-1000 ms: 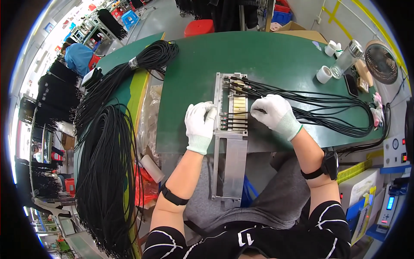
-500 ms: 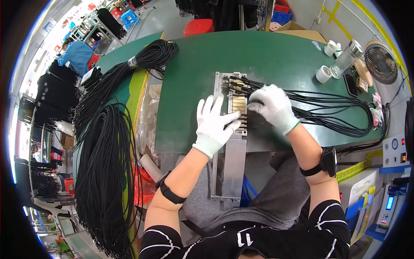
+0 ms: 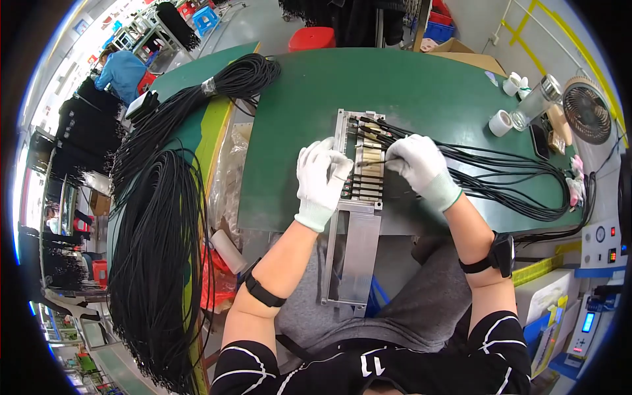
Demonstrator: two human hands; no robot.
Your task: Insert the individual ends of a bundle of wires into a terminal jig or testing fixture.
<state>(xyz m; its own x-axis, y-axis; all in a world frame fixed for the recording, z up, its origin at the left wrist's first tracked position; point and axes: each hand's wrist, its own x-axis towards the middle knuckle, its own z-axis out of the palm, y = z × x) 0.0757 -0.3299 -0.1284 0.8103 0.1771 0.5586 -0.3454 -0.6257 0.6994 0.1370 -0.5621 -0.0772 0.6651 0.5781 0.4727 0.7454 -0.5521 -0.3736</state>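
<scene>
A metal fixture point(image 3: 360, 224) with a row of slots stands at the near edge of the green table. Several black cables point(image 3: 474, 153) lie with their ends in its upper part and loop away to the right. My gloved right hand point(image 3: 421, 164) pinches one cable end point(image 3: 374, 162), which points left across the pale middle slots. On the fixture's left side is my gloved left hand point(image 3: 320, 179), its fingers curled and thumb and forefinger close together. Whatever lies between those fingertips is too small to make out. More dark strips fill the fixture's lower slots.
Large bundles of black cable point(image 3: 158, 263) lie on the left-hand table. At the right stand a glass bottle point(image 3: 536, 102), a white roll point(image 3: 500, 123), a phone point(image 3: 539, 142) and a small fan point(image 3: 586, 110). A red stool point(image 3: 311, 39) is beyond the table.
My right hand now holds a cable end over the fixture. The left hand's spread fingers have curled in and drawn off the slots to the fixture's left side.
</scene>
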